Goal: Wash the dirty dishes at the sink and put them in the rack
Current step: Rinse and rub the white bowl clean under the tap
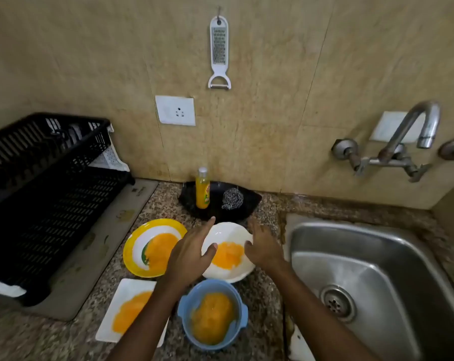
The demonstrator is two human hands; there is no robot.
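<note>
A forearm hides one corner of the rectangular white plate (pixel 132 306); frame edges crop the sink (pixel 377 261) and black dish rack (pixel 38 191).

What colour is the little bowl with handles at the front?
The bowl is light blue, smeared orange-yellow inside. The head view shows it.

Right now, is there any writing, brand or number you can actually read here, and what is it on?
None can be read.
Soap bottle: it has a printed label, too blurred to read.
Grey mat under the dish rack: a small mark near its back corner, too small to read.
Wall socket, grater, plates and bowls: no writing visible.
</note>
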